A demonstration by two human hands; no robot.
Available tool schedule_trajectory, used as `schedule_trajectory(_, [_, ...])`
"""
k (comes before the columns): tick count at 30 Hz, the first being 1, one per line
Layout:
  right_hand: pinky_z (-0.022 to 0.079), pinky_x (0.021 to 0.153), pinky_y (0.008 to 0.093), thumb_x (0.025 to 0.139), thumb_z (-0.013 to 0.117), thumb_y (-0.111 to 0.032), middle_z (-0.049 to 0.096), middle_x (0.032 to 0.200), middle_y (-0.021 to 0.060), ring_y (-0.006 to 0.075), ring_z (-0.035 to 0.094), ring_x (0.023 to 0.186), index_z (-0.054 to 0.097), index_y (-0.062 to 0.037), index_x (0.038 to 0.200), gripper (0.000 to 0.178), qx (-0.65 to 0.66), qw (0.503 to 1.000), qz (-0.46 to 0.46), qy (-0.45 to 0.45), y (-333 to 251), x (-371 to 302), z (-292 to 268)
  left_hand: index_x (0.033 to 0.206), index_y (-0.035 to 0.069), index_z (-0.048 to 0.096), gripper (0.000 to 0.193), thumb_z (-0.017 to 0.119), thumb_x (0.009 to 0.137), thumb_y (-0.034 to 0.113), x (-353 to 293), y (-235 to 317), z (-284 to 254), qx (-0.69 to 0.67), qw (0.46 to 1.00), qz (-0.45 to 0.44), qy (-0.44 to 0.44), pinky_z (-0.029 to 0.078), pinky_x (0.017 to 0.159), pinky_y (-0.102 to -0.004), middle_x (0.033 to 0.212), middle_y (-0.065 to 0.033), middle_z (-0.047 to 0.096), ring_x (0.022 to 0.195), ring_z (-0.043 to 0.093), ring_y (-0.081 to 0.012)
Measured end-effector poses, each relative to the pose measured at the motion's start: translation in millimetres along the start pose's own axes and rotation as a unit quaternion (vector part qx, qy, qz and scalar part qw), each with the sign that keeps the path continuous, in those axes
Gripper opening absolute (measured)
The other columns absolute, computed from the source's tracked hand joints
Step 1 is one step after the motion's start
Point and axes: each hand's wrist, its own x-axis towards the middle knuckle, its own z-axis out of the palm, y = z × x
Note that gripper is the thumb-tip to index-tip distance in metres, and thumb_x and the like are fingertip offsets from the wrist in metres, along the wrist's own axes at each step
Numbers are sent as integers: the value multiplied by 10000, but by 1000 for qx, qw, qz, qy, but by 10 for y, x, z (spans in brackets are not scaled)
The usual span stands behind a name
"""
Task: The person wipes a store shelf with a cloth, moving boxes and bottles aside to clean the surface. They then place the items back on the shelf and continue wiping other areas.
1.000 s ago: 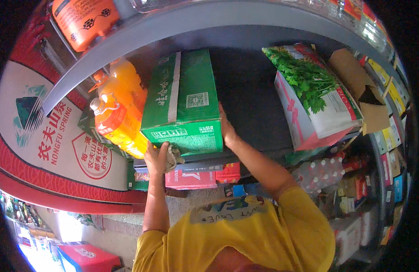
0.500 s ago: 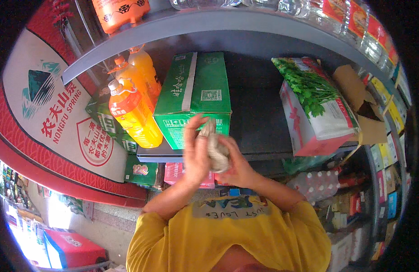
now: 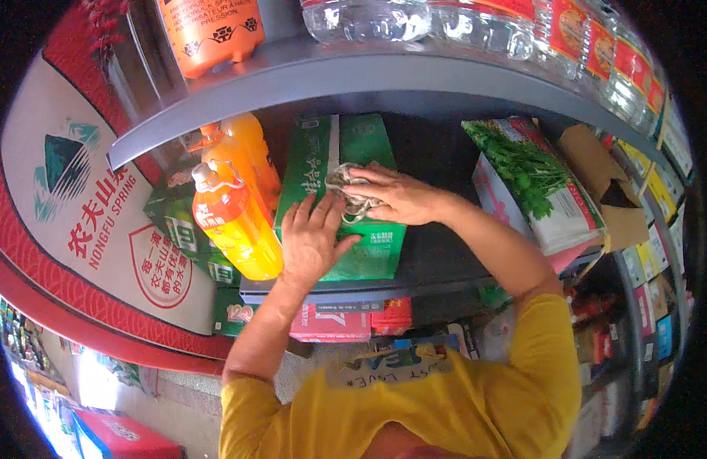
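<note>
A green cardboard box (image 3: 372,264) stands on the dark shelf in front of me. My left hand (image 3: 313,237) lies with fingers spread on the box's near top edge, holding nothing. On top of the box my right hand (image 3: 395,195) presses a crumpled greyish cloth (image 3: 352,200) against the lid. The cloth bunches under the fingers and pokes out to their left. Just left of the box stand large orange drink bottles (image 3: 242,229), close to my left hand.
The upper shelf's edge (image 3: 414,73) curves over the box, bearing clear bottles (image 3: 368,19) and an orange bottle (image 3: 216,38). To the right, a white bag with green leaves printed on it (image 3: 529,183) lies on a box beside an open brown carton (image 3: 625,222).
Both hands were together in front of the box around the cloth. The right hand has carried the cloth onto the lid, while the left has released it and landed on the box.
</note>
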Motion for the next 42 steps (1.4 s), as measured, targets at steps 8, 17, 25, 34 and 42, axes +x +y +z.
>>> schedule_trajectory(8, [326,972,343,787,447,3,415,1237,142,278,400,1150,469,-49,1151,368,70,996,47,-35,1239,619,275,1086,134,542,596,647,595,455,1,6,62,-36,999,-33,19,363,841,-395,1099,-51,536,982,505,-241])
schedule_trajectory(17, [314,939,363,884,387,-309,425,1177,97,241,385,1084,365,-33,1219,435,159,929,255,219,1594,1135,263,1079,146,548,584,622,607,482,-35,-52,93,-32,998,-38,27,345,844,-367,1085,-36,541,979,501,-209])
schedule_trajectory(25, [351,875,370,832,448,-248,463,1085,151,276,431,1018,447,-15,1069,332,-21,925,299,235,1720,949,338,1068,146,548,576,636,599,468,-30,-52,103,-39,998,-32,24,339,846,-363,1076,-30,539,972,502,-209])
schedule_trajectory(34, [414,720,365,775,527,-184,556,910,170,264,538,812,559,-29,846,173,-12,952,221,-213,714,606,-310,1061,145,546,565,651,590,440,-37,-82,143,-42,998,-23,50,349,839,-370,1079,-36,533,977,495,-206])
schedule_trajectory(42, [399,802,347,818,499,-242,546,988,93,213,493,876,522,-52,1030,286,167,886,275,335,1554,1550,232,1063,138,539,582,656,572,427,-69,-116,167,-68,995,-20,64,352,835,-360,1076,-31,533,967,498,-187])
